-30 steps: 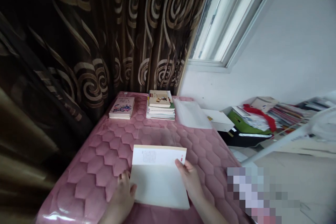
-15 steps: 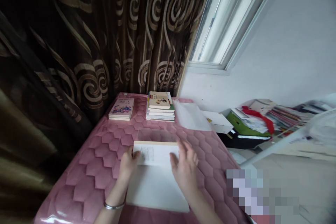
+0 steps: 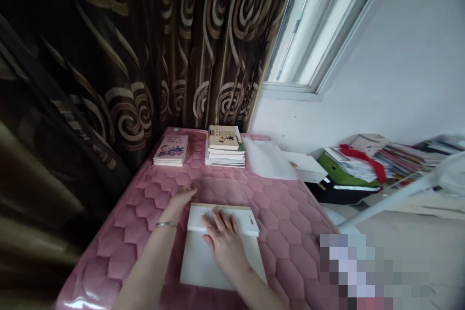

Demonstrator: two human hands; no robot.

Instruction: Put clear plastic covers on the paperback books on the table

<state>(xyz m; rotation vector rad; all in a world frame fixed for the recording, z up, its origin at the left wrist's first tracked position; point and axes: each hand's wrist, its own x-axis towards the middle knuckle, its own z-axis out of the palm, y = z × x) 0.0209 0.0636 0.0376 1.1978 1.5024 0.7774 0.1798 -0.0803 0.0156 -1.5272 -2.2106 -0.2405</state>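
An open book [image 3: 250, 225] lies in front of me, its blank cream cover [image 3: 196, 261] spread toward me and its printed page at the far side. My right hand [image 3: 225, 240] rests flat across the book, fingers spread over the text. Beyond the far edge of the book, a clear plastic book cover [image 3: 225, 189] extends over the table. My left hand [image 3: 183, 197], with a silver bangle on the wrist, is at the left edge of this plastic, thumb and fingers closed on it. Its fingertips are small and partly blurred.
A pink quilted tabletop [image 3: 138, 225] under clear film carries everything. At the back stand a short pile of books [image 3: 170, 150], a taller stack [image 3: 224, 147] and a pile of clear plastic sheets [image 3: 271, 157]. A white box [image 3: 307, 167] sits past the right edge. Patterned curtains [image 3: 189, 58] hang behind.
My left hand has left the book's left edge and moved up to the plastic. My right hand has shifted left from the book's right edge onto the page. The book appears slightly turned.
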